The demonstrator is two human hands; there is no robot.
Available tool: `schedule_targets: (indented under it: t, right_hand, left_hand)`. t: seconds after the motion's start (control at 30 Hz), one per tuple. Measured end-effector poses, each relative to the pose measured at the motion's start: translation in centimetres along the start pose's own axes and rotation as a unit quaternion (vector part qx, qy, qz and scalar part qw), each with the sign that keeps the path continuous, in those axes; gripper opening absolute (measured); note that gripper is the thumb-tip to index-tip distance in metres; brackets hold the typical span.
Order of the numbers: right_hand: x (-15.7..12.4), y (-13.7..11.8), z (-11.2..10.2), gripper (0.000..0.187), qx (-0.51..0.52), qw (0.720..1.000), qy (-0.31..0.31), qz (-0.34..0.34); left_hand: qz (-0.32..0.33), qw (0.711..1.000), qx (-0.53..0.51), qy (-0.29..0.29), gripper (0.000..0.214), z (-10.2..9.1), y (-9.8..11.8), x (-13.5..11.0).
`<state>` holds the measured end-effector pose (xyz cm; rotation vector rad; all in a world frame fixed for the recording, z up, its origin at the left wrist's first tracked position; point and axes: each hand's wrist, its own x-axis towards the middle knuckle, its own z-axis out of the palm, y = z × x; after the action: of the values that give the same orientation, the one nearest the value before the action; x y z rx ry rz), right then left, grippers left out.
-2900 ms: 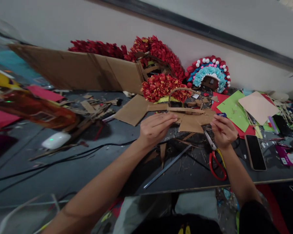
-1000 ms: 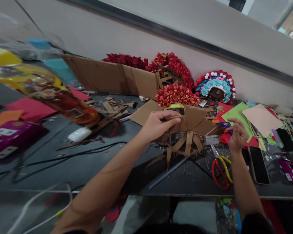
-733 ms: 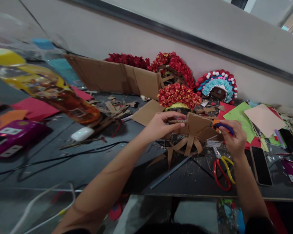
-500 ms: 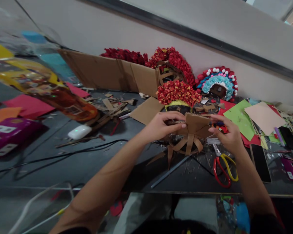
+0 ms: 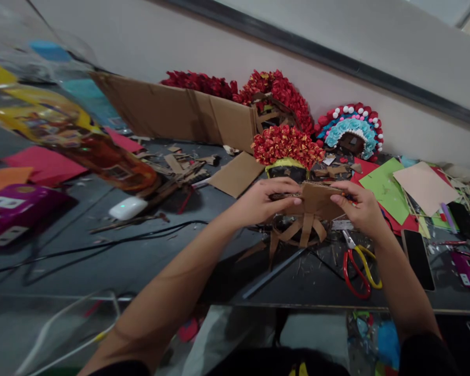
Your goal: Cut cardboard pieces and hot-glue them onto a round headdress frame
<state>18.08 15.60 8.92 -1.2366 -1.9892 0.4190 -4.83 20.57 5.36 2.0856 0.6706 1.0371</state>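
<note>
The dark table (image 5: 133, 266) spreads right across my view, and toward its back stands the long cardboard panel (image 5: 172, 115), well apart from my hands. Over the table, between my hands, is the cardboard piece (image 5: 321, 202), its flat face toward me. My left hand (image 5: 267, 202) pinches its left side, thumb below and fingers above; my right hand (image 5: 363, 210) grips its right side, thumb on the near face. Whether anything else sits behind those right fingers, I cannot tell. Squeezing or bending unevenly could, I judge, crease or tear it. The scissors (image 5: 351, 244) lie near my right wrist, where a careless forearm might knock them. Narrow cardboard strips (image 5: 307, 230) show just below the piece; a sideways tug could snag them.
</note>
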Motion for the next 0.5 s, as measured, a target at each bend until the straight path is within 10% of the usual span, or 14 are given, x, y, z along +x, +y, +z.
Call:
schedule_targets:
  t: [0.23, 0.5]
  right_hand:
    - [0.07, 0.59, 0.07, 0.020, 0.008, 1.000, 0.000, 0.019]
    - [0.22, 0.43, 0.30, 0.021, 0.013, 0.999, 0.002, 0.034]
  left_hand:
    - [-0.114, 0.993, -0.020, 0.026, 0.033, 0.63, 0.23, -0.01]
    - [-0.088, 0.996, 0.021, 0.027, 0.027, 0.70, 0.55, -0.03]
